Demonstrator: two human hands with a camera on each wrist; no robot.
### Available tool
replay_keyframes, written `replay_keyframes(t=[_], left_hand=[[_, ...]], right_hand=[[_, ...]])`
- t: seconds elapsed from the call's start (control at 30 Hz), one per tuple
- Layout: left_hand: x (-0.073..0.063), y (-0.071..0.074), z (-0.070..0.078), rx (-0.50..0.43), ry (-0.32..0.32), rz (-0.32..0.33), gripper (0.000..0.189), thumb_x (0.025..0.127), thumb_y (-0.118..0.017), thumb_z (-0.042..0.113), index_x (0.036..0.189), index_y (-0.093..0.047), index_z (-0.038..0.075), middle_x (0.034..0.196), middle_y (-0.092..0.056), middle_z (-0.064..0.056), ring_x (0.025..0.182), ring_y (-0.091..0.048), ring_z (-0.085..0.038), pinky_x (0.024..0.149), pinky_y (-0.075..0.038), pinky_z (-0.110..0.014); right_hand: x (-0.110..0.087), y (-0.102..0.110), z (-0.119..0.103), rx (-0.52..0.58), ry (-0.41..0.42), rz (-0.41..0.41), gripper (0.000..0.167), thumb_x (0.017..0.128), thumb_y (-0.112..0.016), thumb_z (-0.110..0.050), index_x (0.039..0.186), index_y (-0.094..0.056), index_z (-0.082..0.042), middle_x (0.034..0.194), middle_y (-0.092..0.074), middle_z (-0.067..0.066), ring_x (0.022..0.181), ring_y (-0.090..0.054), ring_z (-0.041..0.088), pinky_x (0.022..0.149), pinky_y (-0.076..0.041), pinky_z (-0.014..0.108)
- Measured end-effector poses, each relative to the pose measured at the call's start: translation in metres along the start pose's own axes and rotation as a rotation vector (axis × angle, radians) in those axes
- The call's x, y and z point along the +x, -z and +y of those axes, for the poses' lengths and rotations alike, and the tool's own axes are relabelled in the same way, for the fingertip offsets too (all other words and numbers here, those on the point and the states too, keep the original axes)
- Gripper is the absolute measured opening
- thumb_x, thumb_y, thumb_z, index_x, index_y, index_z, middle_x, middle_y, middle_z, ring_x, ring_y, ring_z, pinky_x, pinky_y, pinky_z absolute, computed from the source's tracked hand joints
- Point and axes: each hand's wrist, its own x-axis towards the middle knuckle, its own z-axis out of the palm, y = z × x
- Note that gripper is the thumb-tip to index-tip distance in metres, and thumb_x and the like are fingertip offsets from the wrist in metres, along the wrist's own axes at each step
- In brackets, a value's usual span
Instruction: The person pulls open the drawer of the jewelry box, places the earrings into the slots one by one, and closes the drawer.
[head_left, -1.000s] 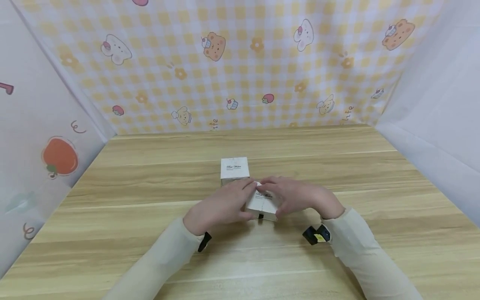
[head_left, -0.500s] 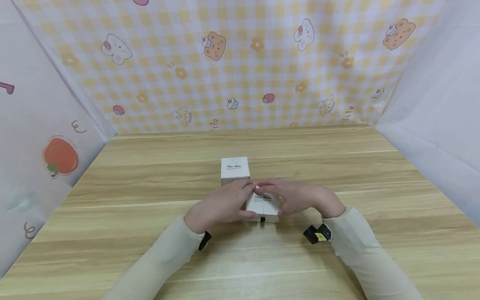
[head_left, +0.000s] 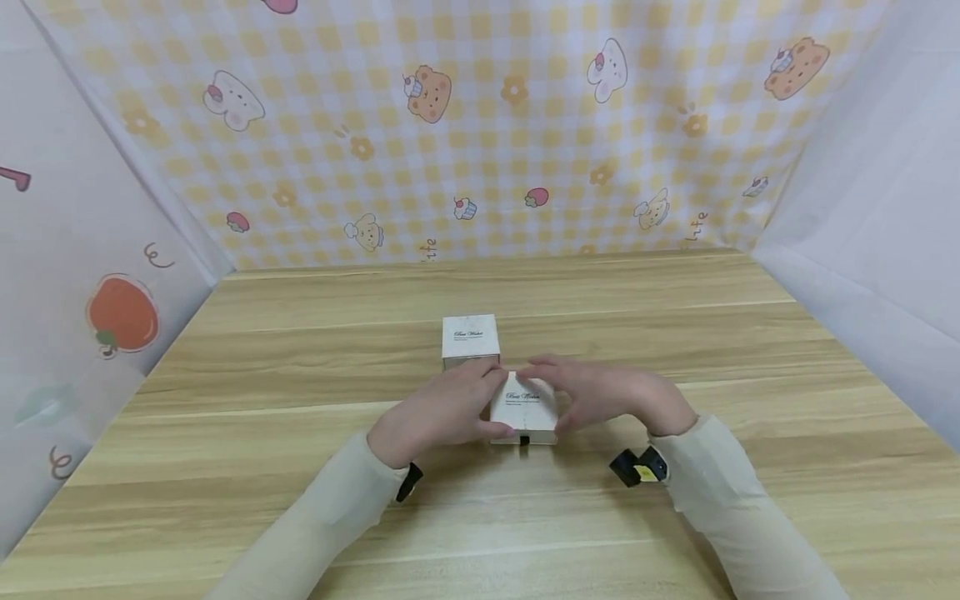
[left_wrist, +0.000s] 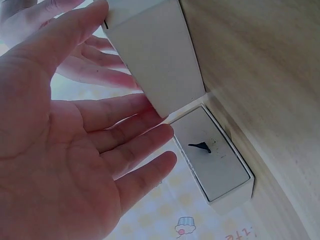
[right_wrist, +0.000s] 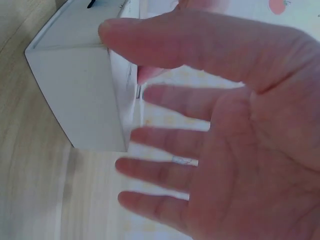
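A white square cardboard box with black lettering (head_left: 522,410) sits on the pale wooden table (head_left: 495,525). The left hand (head_left: 448,407) and right hand (head_left: 594,392) surround it, fingers spread, thumbs at its near corners. Behind, slightly left, stands a second white box (head_left: 469,337).

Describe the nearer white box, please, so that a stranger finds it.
On the wooden table, in front of the yellow-checked cloth, look between the left hand and the right hand. There sits the nearer box, white, with dark lettering on top and a black tab in front. The farther box stands beyond the left hand; only the nearer one has a hand on each side.
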Motion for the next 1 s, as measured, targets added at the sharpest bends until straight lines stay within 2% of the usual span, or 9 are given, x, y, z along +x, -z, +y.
replay_keyframes(t=[0.1,0.2,0.33,0.47,0.57,0.7,0.8,1.0], left_hand=[[-0.001,0.000,0.000,0.012,-0.002,0.009,0.070,0.080,-0.067,0.047,0.130,-0.048,0.002,0.137,-0.046,-0.011,0.123,-0.047,-0.023,0.103,-0.038,-0.036],[-0.001,0.001,0.000,0.021,-0.003,0.023,0.069,0.079,-0.069,0.047,0.127,-0.050,0.001,0.134,-0.048,-0.010,0.119,-0.049,-0.021,0.101,-0.040,-0.034],[-0.002,0.001,0.000,0.025,0.003,0.037,0.066,0.077,-0.070,0.047,0.121,-0.053,0.001,0.128,-0.052,-0.008,0.109,-0.051,-0.018,0.095,-0.043,-0.033],[-0.002,0.001,0.001,0.025,0.018,0.052,0.057,0.076,-0.073,0.044,0.112,-0.056,0.003,0.110,-0.056,-0.005,0.092,-0.050,-0.016,0.085,-0.045,-0.032],[-0.003,0.001,0.002,0.045,0.040,0.063,0.056,0.075,-0.074,0.045,0.109,-0.056,0.004,0.103,-0.056,-0.004,0.088,-0.050,-0.016,0.081,-0.045,-0.032],[-0.005,0.001,0.003,0.079,0.069,0.076,0.056,0.075,-0.073,0.047,0.107,-0.057,0.004,0.105,-0.058,-0.006,0.090,-0.052,-0.018,0.079,-0.047,-0.033],[-0.007,0.002,0.004,0.104,0.078,0.087,0.059,0.073,-0.073,0.050,0.106,-0.058,0.003,0.106,-0.059,-0.008,0.093,-0.054,-0.020,0.079,-0.047,-0.035],[-0.010,0.006,0.004,0.157,0.089,0.058,0.059,0.067,-0.076,0.052,0.097,-0.059,0.004,0.093,-0.056,-0.006,0.085,-0.050,-0.019,0.077,-0.045,-0.033]], right_hand=[[-0.001,0.002,0.000,0.008,-0.020,0.035,0.082,0.077,-0.075,-0.017,0.145,-0.031,-0.007,0.150,-0.028,0.015,0.134,-0.034,0.033,0.104,-0.033,0.051],[-0.002,0.003,-0.002,0.014,-0.042,0.065,0.072,0.075,-0.076,-0.018,0.136,-0.041,-0.003,0.139,-0.044,0.017,0.126,-0.043,0.033,0.101,-0.038,0.048],[-0.002,0.004,-0.005,-0.006,-0.096,0.064,0.056,0.075,-0.077,-0.023,0.122,-0.051,-0.007,0.113,-0.060,0.011,0.100,-0.058,0.023,0.082,-0.048,0.038],[-0.001,0.003,-0.010,-0.074,-0.123,0.050,0.050,0.077,-0.075,-0.029,0.117,-0.056,-0.007,0.086,-0.060,0.003,0.072,-0.053,0.015,0.063,-0.044,0.028],[0.000,0.000,-0.013,-0.114,-0.118,0.054,0.039,0.079,-0.073,-0.031,0.110,-0.061,-0.012,0.074,-0.057,-0.001,0.064,-0.049,0.012,0.057,-0.040,0.025],[0.002,-0.005,-0.016,-0.126,-0.101,0.085,0.028,0.080,-0.072,-0.033,0.102,-0.063,-0.018,0.072,-0.056,-0.005,0.063,-0.045,0.012,0.058,-0.038,0.026],[0.003,-0.008,-0.018,-0.143,-0.079,0.123,0.029,0.078,-0.073,-0.035,0.099,-0.061,-0.018,0.074,-0.057,-0.006,0.065,-0.044,0.013,0.061,-0.038,0.028],[0.005,-0.012,-0.022,-0.170,-0.082,0.160,0.034,0.077,-0.073,-0.041,0.096,-0.058,-0.017,0.079,-0.060,-0.003,0.067,-0.047,0.014,0.063,-0.041,0.029]])
